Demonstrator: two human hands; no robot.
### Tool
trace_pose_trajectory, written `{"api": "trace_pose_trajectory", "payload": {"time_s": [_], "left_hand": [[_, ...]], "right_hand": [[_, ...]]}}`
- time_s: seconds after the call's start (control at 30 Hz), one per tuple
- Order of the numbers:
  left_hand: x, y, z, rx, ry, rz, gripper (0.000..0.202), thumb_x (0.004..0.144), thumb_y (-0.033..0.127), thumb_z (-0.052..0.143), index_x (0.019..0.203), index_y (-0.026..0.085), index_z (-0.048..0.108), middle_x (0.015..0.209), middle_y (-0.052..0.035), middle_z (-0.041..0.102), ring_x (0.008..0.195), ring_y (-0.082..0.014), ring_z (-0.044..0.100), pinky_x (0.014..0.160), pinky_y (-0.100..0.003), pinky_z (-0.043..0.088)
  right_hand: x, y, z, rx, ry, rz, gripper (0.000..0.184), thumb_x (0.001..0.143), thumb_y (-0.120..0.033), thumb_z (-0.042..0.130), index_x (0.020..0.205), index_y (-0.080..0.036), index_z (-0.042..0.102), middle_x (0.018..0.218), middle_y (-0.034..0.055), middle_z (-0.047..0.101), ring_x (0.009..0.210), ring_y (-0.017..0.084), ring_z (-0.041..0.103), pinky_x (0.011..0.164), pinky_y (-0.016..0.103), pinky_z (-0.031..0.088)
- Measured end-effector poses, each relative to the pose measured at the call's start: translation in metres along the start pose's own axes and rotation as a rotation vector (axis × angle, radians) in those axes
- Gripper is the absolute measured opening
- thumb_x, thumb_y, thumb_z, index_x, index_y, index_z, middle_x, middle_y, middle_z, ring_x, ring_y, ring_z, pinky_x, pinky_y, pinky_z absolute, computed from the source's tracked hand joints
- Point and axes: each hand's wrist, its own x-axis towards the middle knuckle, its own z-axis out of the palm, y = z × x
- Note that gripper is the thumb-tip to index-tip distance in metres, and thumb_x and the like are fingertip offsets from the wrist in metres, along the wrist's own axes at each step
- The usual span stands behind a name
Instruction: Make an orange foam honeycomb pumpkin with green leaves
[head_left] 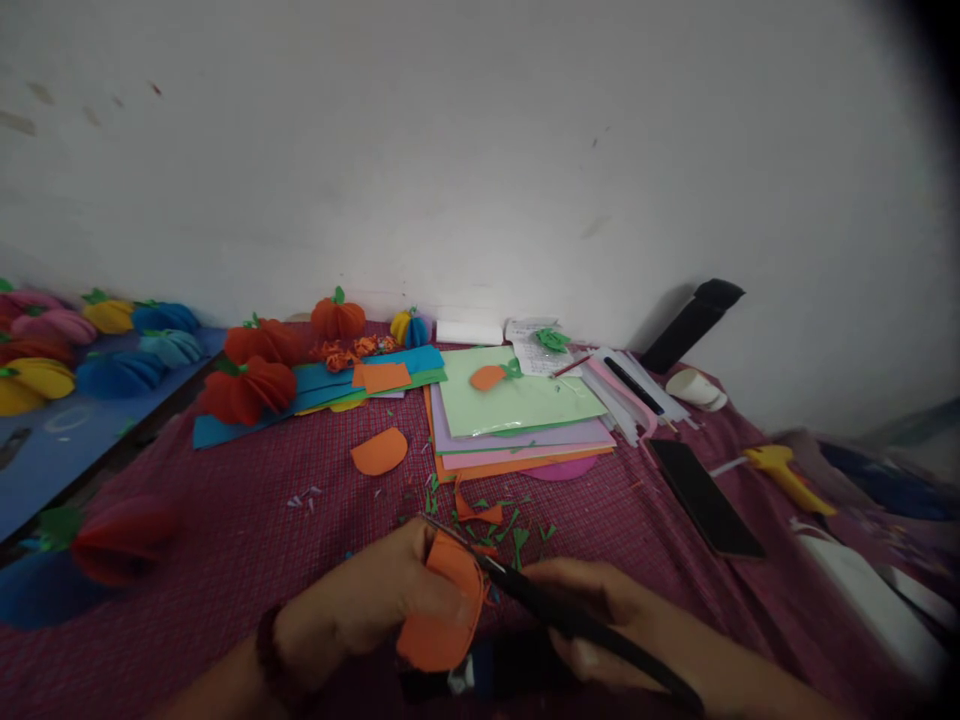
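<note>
My left hand (367,585), with a dark bracelet at the wrist, pinches a rounded piece of orange paper (435,645) near the front of the table. In my right hand (622,605) is a pair of scissors (536,598) with black handles. Its blades point up and left along the paper's upper right edge; whether they are apart is hard to see. Orange and green paper scraps (517,535) lie just beyond the hands. Another orange paper cutout (380,452) rests farther back on the patterned red cloth (300,540). Below the hands a dark object is mostly covered.
Stacked coloured sheets (525,410) lie mid-table, with a small orange-and-green paper shape (489,377) on top. Red paper pumpkins (251,388) stand left, more on a blue board (37,480). To the right are a black phone-like slab (705,497) and a yellow glue gun (787,477).
</note>
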Motion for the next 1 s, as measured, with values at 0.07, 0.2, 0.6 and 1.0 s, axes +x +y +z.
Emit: {"api": "trace_pose_trajectory", "payload": {"time_s": [0.07, 0.2, 0.6, 1.0], "left_hand": [[0.000, 0.001, -0.001, 0.002, -0.009, -0.002, 0.012, 0.049, 0.021, 0.069, 0.059, 0.015, 0.068, 0.053, 0.0028, 0.058, 0.047, -0.0089, 0.046, 0.045, -0.020, 0.032], [0.002, -0.001, -0.003, 0.033, -0.015, -0.013, 0.011, 0.048, 0.019, 0.066, 0.058, 0.016, 0.069, 0.053, 0.0030, 0.059, 0.048, -0.0094, 0.047, 0.046, -0.020, 0.034], [-0.001, 0.000, 0.004, 0.052, 0.052, -0.014, 0.016, 0.047, 0.016, 0.065, 0.063, 0.017, 0.068, 0.058, 0.0041, 0.062, 0.053, -0.0106, 0.051, 0.051, -0.021, 0.038], [-0.003, -0.001, 0.003, 0.113, 0.041, 0.059, 0.008, 0.053, 0.017, 0.065, 0.062, 0.017, 0.065, 0.061, 0.0036, 0.059, 0.057, -0.0107, 0.049, 0.053, -0.021, 0.039]], "right_hand": [[0.000, -0.012, -0.003, 0.123, -0.066, 0.119, 0.062, 0.078, -0.049, 0.071, 0.130, -0.019, 0.056, 0.072, -0.0004, 0.054, 0.056, 0.009, 0.043, 0.049, 0.022, 0.033], [0.002, -0.030, -0.006, 0.171, -0.125, 0.197, 0.067, 0.072, -0.047, 0.077, 0.129, -0.019, 0.056, 0.074, -0.0013, 0.052, 0.061, 0.010, 0.042, 0.053, 0.022, 0.032], [0.005, -0.015, -0.009, 0.142, -0.101, 0.141, 0.049, 0.080, -0.037, 0.076, 0.123, -0.020, 0.060, 0.073, -0.0037, 0.047, 0.060, 0.007, 0.038, 0.052, 0.020, 0.031], [0.003, -0.017, -0.010, 0.265, -0.182, 0.138, 0.074, 0.070, -0.050, 0.080, 0.130, -0.016, 0.053, 0.076, -0.0006, 0.057, 0.061, 0.007, 0.047, 0.053, 0.019, 0.036]]}}
